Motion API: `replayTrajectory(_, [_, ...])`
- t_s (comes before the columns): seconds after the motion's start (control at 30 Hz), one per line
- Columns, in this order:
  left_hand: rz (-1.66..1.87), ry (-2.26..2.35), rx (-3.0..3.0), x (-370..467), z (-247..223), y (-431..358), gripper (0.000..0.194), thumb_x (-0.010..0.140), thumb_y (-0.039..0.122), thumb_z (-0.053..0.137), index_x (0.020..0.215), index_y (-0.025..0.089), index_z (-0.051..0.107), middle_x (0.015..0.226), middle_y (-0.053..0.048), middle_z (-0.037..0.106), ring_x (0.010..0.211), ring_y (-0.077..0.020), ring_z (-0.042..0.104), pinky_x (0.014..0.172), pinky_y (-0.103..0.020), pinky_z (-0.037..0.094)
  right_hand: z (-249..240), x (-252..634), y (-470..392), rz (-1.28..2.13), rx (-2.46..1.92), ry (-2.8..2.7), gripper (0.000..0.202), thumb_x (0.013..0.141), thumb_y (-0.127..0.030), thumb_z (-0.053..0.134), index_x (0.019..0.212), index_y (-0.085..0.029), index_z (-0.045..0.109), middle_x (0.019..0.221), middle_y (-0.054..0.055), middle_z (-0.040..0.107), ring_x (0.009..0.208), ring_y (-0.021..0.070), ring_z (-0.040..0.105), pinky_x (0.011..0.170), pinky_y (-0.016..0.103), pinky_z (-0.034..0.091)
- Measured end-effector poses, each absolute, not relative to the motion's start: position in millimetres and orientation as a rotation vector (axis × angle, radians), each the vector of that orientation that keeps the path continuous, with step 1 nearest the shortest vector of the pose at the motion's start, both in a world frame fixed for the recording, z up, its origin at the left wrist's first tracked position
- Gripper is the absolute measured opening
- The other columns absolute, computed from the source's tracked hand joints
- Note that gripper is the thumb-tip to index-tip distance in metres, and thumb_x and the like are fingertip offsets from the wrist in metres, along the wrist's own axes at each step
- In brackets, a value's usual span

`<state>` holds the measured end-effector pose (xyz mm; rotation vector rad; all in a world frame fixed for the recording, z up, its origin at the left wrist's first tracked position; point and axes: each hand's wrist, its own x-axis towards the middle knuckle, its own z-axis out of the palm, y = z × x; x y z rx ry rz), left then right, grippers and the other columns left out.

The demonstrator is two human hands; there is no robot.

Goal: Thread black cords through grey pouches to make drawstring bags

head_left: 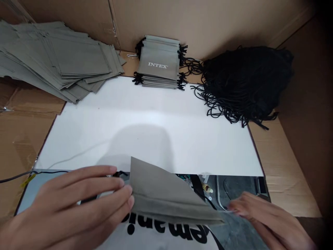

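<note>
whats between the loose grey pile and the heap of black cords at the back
In the head view, a neat grey INTEX stack with black cord ends sits between the loose grey pile and the black cord heap.

The flat, grey-olive fabric pouch (pixel 166 194) is plain-surfaced, darker in tone along its folded lower edge. The loose pile of flat fabric pouches (pixel 80 55) shows the same grey-olive. The neat stack of flat, grey fabric pouches (pixel 158 57) bears white "INTEX" lettering and black cord ends (pixel 182 84). The tangled heap of thin cords (pixel 247 76): solid black. Rectangular worktop (pixel 208 139): white. Cardboard walls (pixel 203 24): brown. White cloth (pixel 156 242): bold black lettering.
</note>
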<state>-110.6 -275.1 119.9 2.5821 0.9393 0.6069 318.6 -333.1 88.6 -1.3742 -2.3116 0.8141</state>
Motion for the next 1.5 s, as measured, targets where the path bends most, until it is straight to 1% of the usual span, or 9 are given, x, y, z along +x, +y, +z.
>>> replayTrajectory(0.13, [0.755,0.956,2.380,-89.1,124.4,-229.7,0.021,0.090,0.010,0.060,0.099,0.025,0.071,0.098,0.002,0.077,0.100,-0.0174,0.069,0.098,-0.033,0.055,90.3,306.7,-310.8,1.174,-1.613,-2.030,0.026,0.098,-0.033,0.050,0.082,-0.024,0.069,0.068,0.003,0.067,0.061,0.0196,0.065,0.055,0.028,0.051])
replayTrajectory(0.2, [0.673,1.112,2.017,-78.7,122.0,-204.5,0.010,0.092,0.023,0.062,0.086,0.022,0.070,0.101,-0.001,0.075,0.098,-0.0188,0.068,0.092,-0.032,0.055,91.7,300.1,-295.0,1.364,-1.737,-1.821,0.034,0.098,-0.042,0.049,0.079,-0.022,0.069,0.059,0.001,0.057,0.054,0.0171,0.055,0.050,0.027,0.045])
replayTrajectory(0.23, [0.645,1.135,1.843,-74.0,120.5,-192.3,0.014,0.090,0.029,0.064,0.081,0.021,0.070,0.099,-0.002,0.075,0.094,-0.0196,0.068,0.089,-0.033,0.055,91.6,297.6,-286.4,1.425,-1.757,-1.709,0.037,0.097,-0.046,0.050,0.076,-0.021,0.067,0.057,0.000,0.052,0.052,0.0161,0.049,0.049,0.027,0.041])
replayTrajectory(0.33, [0.501,1.094,1.470,-63.3,115.9,-161.9,0.016,0.083,0.032,0.068,0.074,0.019,0.072,0.086,-0.002,0.074,0.084,-0.0188,0.066,0.087,-0.035,0.053,87.7,296.1,-261.2,1.466,-1.672,-1.443,0.044,0.091,-0.051,0.051,0.059,-0.022,0.051,0.055,-0.001,0.037,0.052,0.0157,0.036,0.049,0.029,0.033])
replayTrajectory(0.47, [0.383,1.049,1.291,-58.8,107.8,-141.8,0.014,0.074,0.033,0.072,0.070,0.019,0.073,0.082,-0.002,0.072,0.082,-0.0181,0.063,0.089,-0.036,0.050,79.5,304.1,-238.7,1.468,-1.634,-1.410,0.045,0.088,-0.048,0.052,0.054,-0.024,0.033,0.056,-0.002,0.025,0.052,0.0161,0.027,0.049,0.032,0.028])
replayTrajectory(0.77, [0.299,1.030,1.157,-62.2,93.1,-148.1,0.016,0.074,0.034,0.075,0.069,0.019,0.071,0.077,0.000,0.068,0.071,-0.0132,0.057,0.078,-0.031,0.048,64.2,310.6,-229.6,1.550,-1.680,-1.350,0.041,0.078,-0.038,0.053,0.052,-0.025,0.025,0.053,-0.005,0.021,0.051,0.0124,0.021,0.050,0.030,0.023])
replayTrajectory(1.17, [0.279,1.003,1.110,-63.4,93.4,-155.1,0.016,0.078,0.031,0.072,0.069,0.018,0.069,0.076,-0.001,0.066,0.072,-0.0139,0.060,0.078,-0.031,0.051,52.6,312.9,-235.1,1.590,-1.680,-1.323,0.039,0.079,-0.037,0.050,0.052,-0.026,0.024,0.053,-0.005,0.020,0.051,0.0132,0.018,0.048,0.030,0.021])
replayTrajectory(1.3, [0.298,0.979,1.225,-71.1,89.3,-155.9,0.020,0.082,0.034,0.069,0.068,0.018,0.067,0.075,-0.001,0.064,0.069,-0.0136,0.057,0.069,-0.029,0.050,54.8,307.6,-238.0,1.527,-1.692,-1.345,0.038,0.078,-0.034,0.048,0.053,-0.025,0.020,0.054,-0.004,0.018,0.051,0.0135,0.018,0.049,0.031,0.019])
replayTrajectory(1.5, [0.427,0.967,1.491,-81.4,80.1,-148.4,0.021,0.086,0.034,0.067,0.072,0.018,0.067,0.082,-0.003,0.067,0.078,-0.0156,0.060,0.070,-0.027,0.050,81.7,286.3,-237.9,1.521,-1.715,-1.776,0.036,0.093,-0.033,0.045,0.061,-0.021,0.034,0.061,-0.002,0.032,0.059,0.0138,0.031,0.056,0.029,0.024])
